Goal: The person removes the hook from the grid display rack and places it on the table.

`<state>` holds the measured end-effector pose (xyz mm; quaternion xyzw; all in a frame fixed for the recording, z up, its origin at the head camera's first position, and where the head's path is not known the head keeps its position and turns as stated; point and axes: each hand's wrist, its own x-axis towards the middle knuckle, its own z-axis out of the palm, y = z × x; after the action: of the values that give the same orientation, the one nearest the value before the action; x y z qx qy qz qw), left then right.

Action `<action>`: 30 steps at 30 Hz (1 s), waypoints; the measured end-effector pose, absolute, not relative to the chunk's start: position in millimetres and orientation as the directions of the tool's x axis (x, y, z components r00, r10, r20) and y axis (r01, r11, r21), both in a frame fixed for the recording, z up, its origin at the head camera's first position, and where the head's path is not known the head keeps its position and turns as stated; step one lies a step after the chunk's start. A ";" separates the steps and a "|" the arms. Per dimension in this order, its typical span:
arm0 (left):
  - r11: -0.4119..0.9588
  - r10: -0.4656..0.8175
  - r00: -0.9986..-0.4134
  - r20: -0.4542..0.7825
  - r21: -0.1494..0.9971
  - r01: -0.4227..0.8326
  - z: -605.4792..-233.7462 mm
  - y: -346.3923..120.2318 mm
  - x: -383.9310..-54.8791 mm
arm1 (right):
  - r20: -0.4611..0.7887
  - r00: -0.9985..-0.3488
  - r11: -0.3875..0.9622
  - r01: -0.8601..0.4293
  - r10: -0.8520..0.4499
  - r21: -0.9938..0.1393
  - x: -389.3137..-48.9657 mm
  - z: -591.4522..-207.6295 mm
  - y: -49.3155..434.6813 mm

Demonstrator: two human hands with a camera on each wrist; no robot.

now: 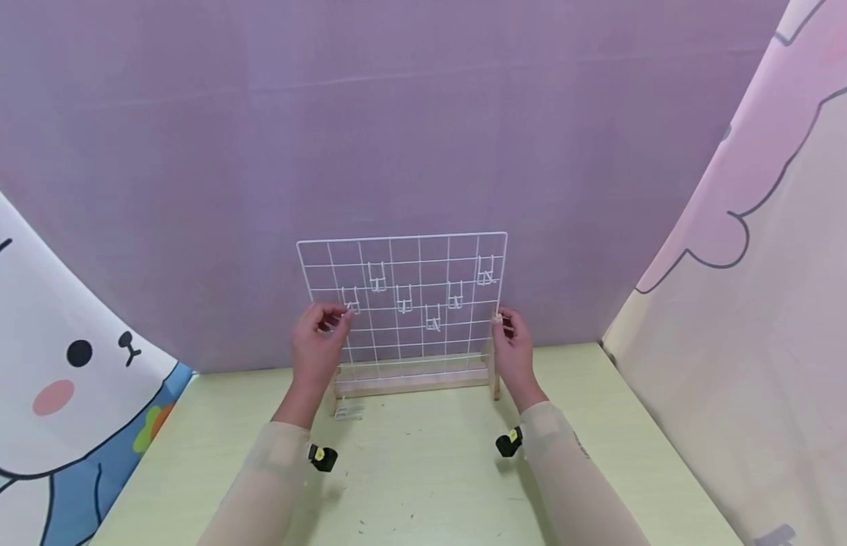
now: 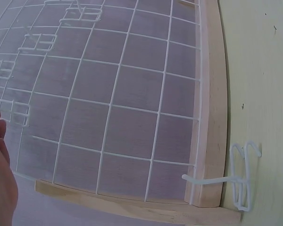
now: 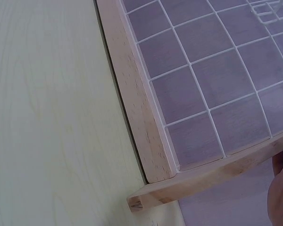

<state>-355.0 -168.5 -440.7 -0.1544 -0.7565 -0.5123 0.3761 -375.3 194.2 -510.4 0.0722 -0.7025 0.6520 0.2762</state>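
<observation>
A white wire grid panel [image 1: 409, 262] stands upright in a wooden stand [image 1: 412, 385], with several white wire hooks hung over its bars. My left hand [image 1: 315, 345] is at the panel's left side, thumb and forefinger pinching the leftmost hook [image 1: 352, 301]. That hand [image 2: 2, 174] shows only partly at the edge of the left wrist view. On the other side, my right hand [image 1: 513, 350] grips the top of the stand's right upright [image 1: 493, 368] beside the panel's edge. Its fingers [image 3: 279, 162] are mostly cut off in the right wrist view.
A loose wire hook [image 2: 240, 179] lies on the pale table [image 1: 423, 470] by the stand's left foot. Small dark specks dot the tabletop. A purple backdrop [image 1: 396, 152] rises close behind the panel, with printed cloths [image 1: 68, 318] at the sides.
</observation>
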 end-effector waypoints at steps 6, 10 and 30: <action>0.414 -0.144 -0.664 0.733 0.654 0.632 -441.0 -168.0 -355.2 | 0.443 -0.855 0.085 -0.437 0.271 -0.895 -357.6 -490.3 186.0; 0.409 -0.139 -0.660 0.739 0.649 0.641 -442.0 -167.2 -356.1 | 0.448 -0.851 0.082 -0.443 0.273 -0.893 -357.1 -489.7 186.5; 0.415 -0.145 -0.629 0.764 0.624 0.662 -440.0 -166.4 -358.3 | 0.445 -0.849 0.134 -0.424 0.285 -0.895 -380.4 -512.5 194.1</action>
<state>-358.3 -166.4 -440.0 -0.1739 -0.7432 -0.5121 0.3939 -380.4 194.1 -512.5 0.0498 -0.7028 0.6562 0.2701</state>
